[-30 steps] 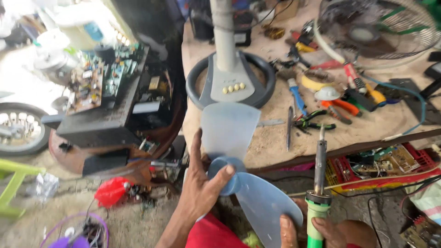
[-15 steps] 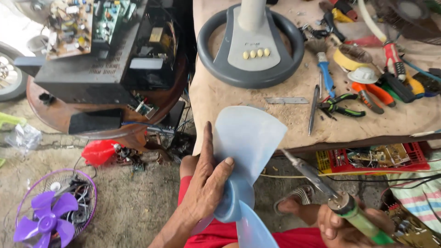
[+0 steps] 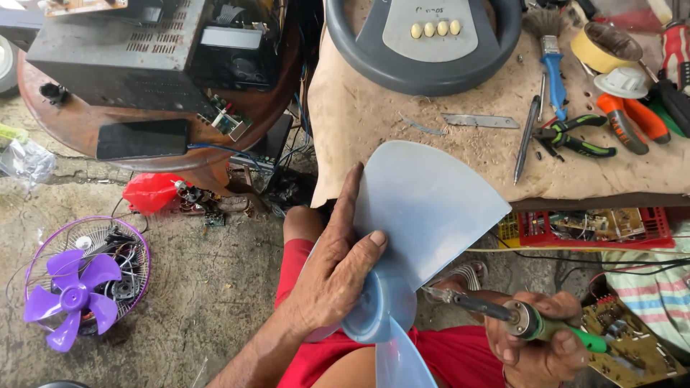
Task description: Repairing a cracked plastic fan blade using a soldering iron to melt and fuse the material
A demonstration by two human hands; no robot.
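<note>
My left hand (image 3: 333, 274) grips a translucent pale blue fan blade (image 3: 425, 208) at its hub, thumb on the front and fingers spread behind one wide vane. My right hand (image 3: 540, 343) holds a soldering iron (image 3: 503, 312) with a green handle, its metal tip pointing left toward the hub and close to it. Both hands are over my lap, above red shorts. The grey round fan base (image 3: 425, 42) with a row of pale buttons rests on the workbench beyond.
The workbench (image 3: 374, 136) carries pliers (image 3: 575, 141), screwdrivers, a blue brush and yellow tape. A red crate (image 3: 594, 228) of circuit boards sits under it. To the left are a black open electronics chassis (image 3: 126, 54) on a round table and a purple fan (image 3: 72, 291) on the floor.
The view has dropped and closed in on my lap. The fan blade has turned so its wide vane faces up, and the soldering iron has swung down so its tip is near the hub.
</note>
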